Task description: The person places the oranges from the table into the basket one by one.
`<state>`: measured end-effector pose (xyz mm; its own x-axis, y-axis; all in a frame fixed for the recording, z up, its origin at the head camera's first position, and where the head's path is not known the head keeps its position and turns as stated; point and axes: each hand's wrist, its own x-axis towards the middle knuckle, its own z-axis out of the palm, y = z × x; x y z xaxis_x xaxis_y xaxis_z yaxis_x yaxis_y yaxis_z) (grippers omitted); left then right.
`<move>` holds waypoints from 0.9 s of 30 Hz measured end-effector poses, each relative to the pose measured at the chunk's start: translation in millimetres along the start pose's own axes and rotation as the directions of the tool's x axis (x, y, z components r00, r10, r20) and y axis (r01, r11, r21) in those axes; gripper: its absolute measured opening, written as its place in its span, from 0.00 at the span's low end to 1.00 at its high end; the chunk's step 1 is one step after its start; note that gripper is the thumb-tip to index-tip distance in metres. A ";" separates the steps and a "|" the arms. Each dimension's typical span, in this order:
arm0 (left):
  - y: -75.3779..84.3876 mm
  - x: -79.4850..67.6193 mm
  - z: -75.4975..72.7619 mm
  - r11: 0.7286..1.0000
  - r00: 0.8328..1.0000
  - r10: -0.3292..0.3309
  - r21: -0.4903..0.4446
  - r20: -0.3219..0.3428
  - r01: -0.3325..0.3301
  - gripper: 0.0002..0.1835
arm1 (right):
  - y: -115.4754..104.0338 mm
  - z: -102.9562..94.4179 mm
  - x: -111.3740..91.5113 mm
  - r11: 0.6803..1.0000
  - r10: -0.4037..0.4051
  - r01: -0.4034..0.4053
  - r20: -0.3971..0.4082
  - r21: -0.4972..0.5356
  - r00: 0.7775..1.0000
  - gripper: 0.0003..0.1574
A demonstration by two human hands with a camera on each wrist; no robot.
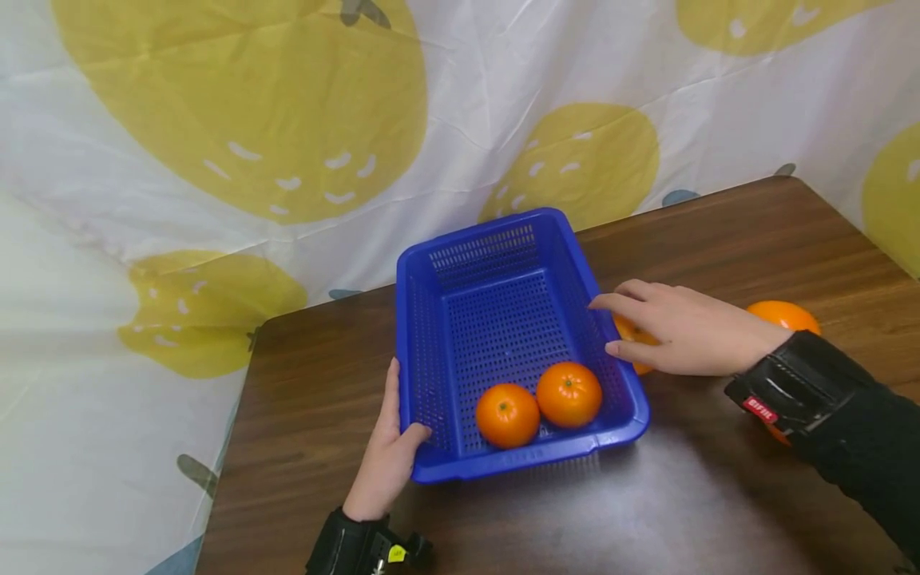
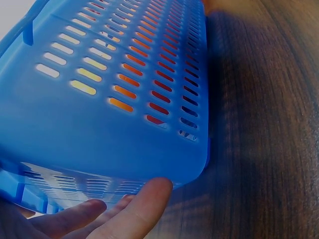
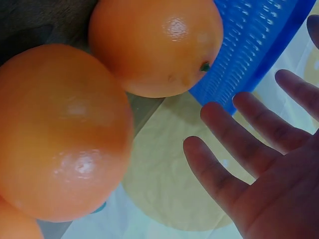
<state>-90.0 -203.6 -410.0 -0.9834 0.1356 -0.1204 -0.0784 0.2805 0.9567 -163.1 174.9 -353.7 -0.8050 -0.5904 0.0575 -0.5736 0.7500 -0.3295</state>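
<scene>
Wooden table (image 1: 309, 415): blue basket (image 1: 503, 331) between left hand (image 1: 383, 463) (gripping it) and spread, empty right hand (image 1: 683, 329).

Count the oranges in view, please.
5: two oranges in the basket, one outside partly covered by the right hand, one beyond the right wristband, one barely showing below it. The right arm may hide more.

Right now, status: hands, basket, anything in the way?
Left hand grips basket; right hand empty, at basket's right edge. Two oranges inside. Possible obstacle: another orange outside, below right hand.
</scene>
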 end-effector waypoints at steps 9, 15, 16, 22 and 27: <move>2.2 -0.3 0.4 1.000 1.000 -0.003 -0.014 -0.008 0.003 0.47 | 8.8 1.7 -4.8 0.998 0.031 -0.031 0.005 0.055 0.999 0.35; 0.8 0.5 0.1 1.000 1.000 -0.002 -0.013 0.000 0.002 0.47 | 12.3 4.2 -5.7 0.996 0.071 -0.073 0.033 0.061 0.997 0.36; 0.7 0.5 0.1 1.000 1.000 -0.001 -0.013 0.001 0.001 0.47 | 12.8 5.3 -5.6 0.995 0.076 -0.078 0.036 0.058 0.996 0.36; 1.3 -0.8 0.6 1.000 1.000 0.006 -0.025 0.003 -0.006 0.48 | 15.5 11.1 -5.4 0.995 0.092 -0.093 0.047 0.023 0.995 0.38; 2.4 -0.9 0.7 1.000 1.000 0.008 -0.025 -0.003 -0.008 0.48 | 16.4 12.5 -3.8 0.997 0.069 -0.070 0.051 0.011 0.996 0.41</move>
<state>-89.2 -202.4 -407.8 -0.9844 0.1353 -0.1124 -0.0749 0.2559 0.9638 -167.6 185.7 -371.0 -0.8341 -0.5514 -0.0134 -0.5142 0.7860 -0.3432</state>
